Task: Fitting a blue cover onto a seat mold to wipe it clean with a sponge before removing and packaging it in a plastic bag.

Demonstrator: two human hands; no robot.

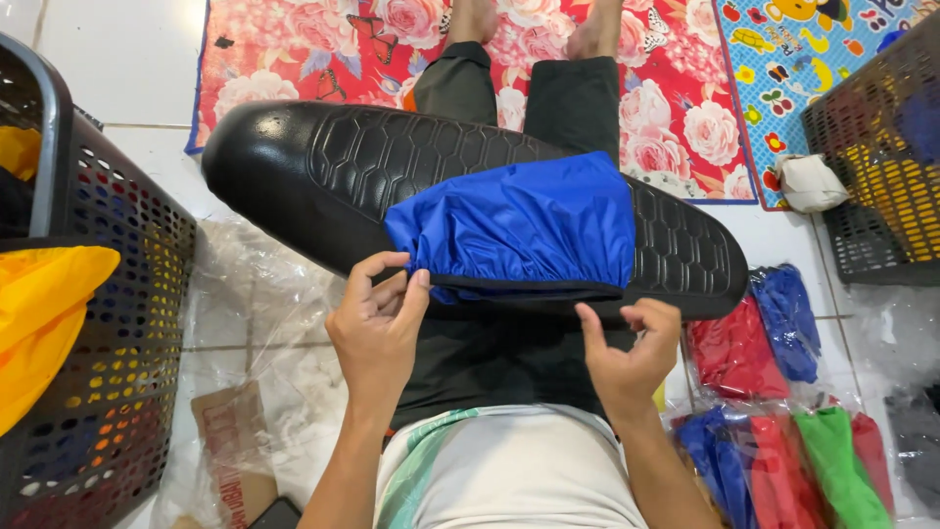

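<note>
Seat (pixel 323 167) lies across lap for support. Left hand (pixel 377 328) pinches blue cover (pixel 519 225) hem; right hand (pixel 632 353), fingers curled, grips hem, keeping elastic edge stretched over seat.

You are wearing the only camera on your head, and it is looking steeply down over your chest and lap toward the floor. It is sitting close: your left hand (pixel 377 318) and right hand (pixel 632 348) are filling the lower middle, and your forearms are running out of the bottom edge. The seat (pixel 294 162) across your legs is spanning the centre, with your feet showing at the top edge on the mat (pixel 676 108). The view is facing forward along your legs, taking in a basket (pixel 108 294) at the left edge and another basket (pixel 881 176) at the upper right. No second view is sharing this scene.
</note>
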